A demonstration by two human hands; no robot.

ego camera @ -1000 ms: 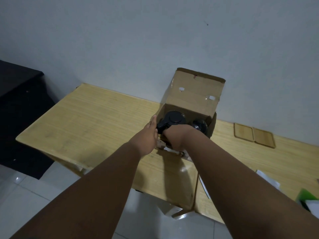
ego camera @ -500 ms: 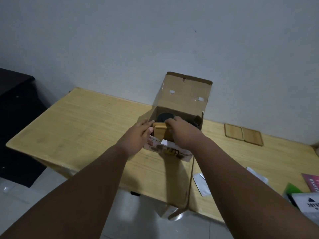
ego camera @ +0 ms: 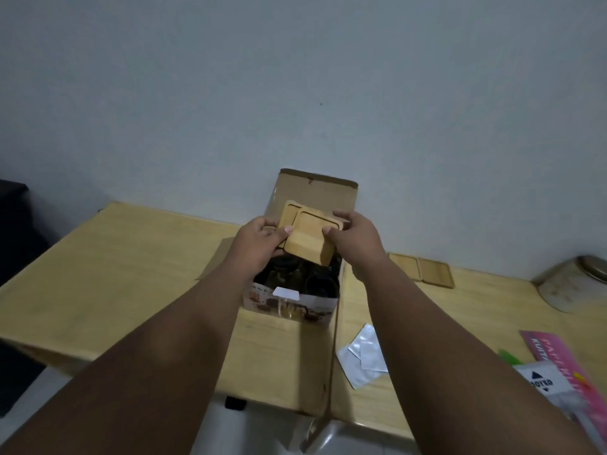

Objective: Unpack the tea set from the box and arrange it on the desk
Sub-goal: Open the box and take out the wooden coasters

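Note:
An open cardboard box [ego camera: 317, 188] stands on the wooden desk [ego camera: 115, 274] against the wall, its back flap upright. Above its opening I hold a small stack of square wooden coasters [ego camera: 308, 238], fanned apart. My left hand [ego camera: 259, 244] grips the stack's left side, and my right hand [ego camera: 353, 238] pinches its right edge. Dark glassware [ego camera: 295, 277] shows inside the box beneath the coasters, partly hidden. Two more wooden coasters [ego camera: 422, 269] lie flat on the desk to the right of the box.
White foil packets [ego camera: 364, 354] lie on the desk right of the box's long front flap [ego camera: 282, 353]. A pink and white package [ego camera: 558, 372] sits near the right edge. A metal bowl [ego camera: 574, 284] rests at far right. Dark furniture [ego camera: 16, 231] stands to the left.
Both hands have lifted the wooden coasters up out of the box; they now sit above the opening, fanned apart. The view has tilted down and moved closer to the desk.

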